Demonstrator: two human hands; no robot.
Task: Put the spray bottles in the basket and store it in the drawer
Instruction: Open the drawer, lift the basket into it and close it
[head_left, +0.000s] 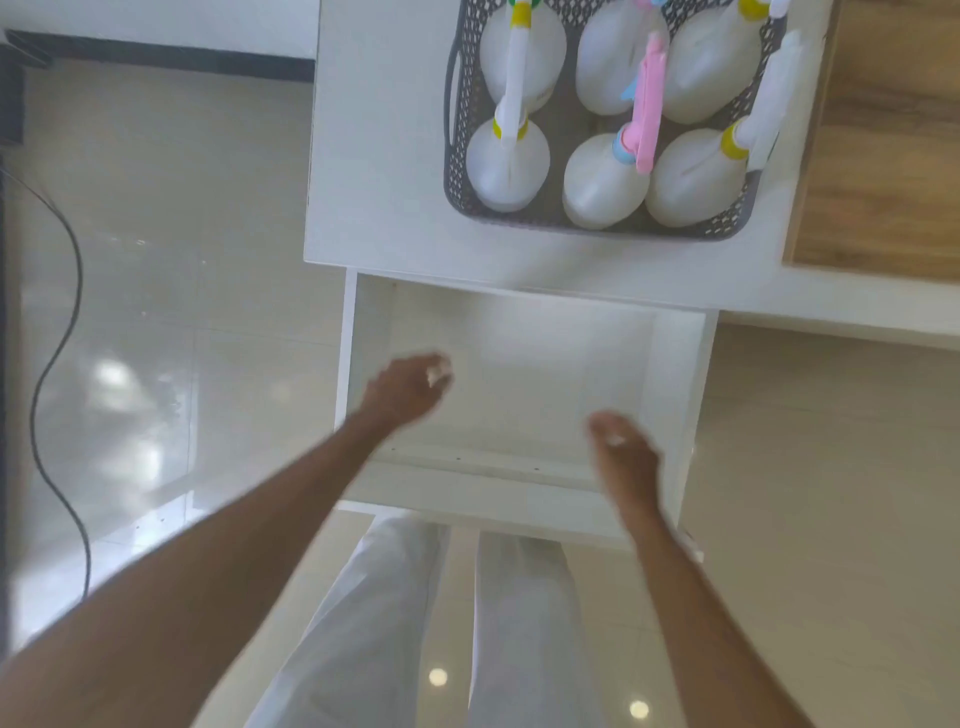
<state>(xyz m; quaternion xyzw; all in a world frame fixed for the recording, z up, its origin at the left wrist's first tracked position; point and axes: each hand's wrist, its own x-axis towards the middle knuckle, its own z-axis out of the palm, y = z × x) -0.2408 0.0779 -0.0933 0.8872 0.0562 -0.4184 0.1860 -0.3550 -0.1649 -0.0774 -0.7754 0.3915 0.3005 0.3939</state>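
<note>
On white surface (395, 156), basket (597, 226) w/ spray bottles (602, 182) sat loaded; drawer (519, 364) open, left hand (405, 389) & right hand (623, 457) empty, grip apart—storing left.

basket (457, 171): grey plastic, perforated lattice walls, matt. spray bottles (506, 166) in it look like translucent white plastic, smooth w/ a soft sheen; trigger heads are plastic too, white, pink and pale blue, w/ yellow collars. counter top (379, 156) is white, smooth, looks laminate, mostly matt. drawer (519, 353) in front of me: same white smooth board inside, slight sheen. strip at the right (883, 130) shows wood grain, matt. floor (156, 312) is pale tile, very glossy, mirrors the lights. my trousers (374, 623): white cloth, soft, matt. cable (57, 338) on the floor: dark, smooth, prob rubber or plastic.
</note>
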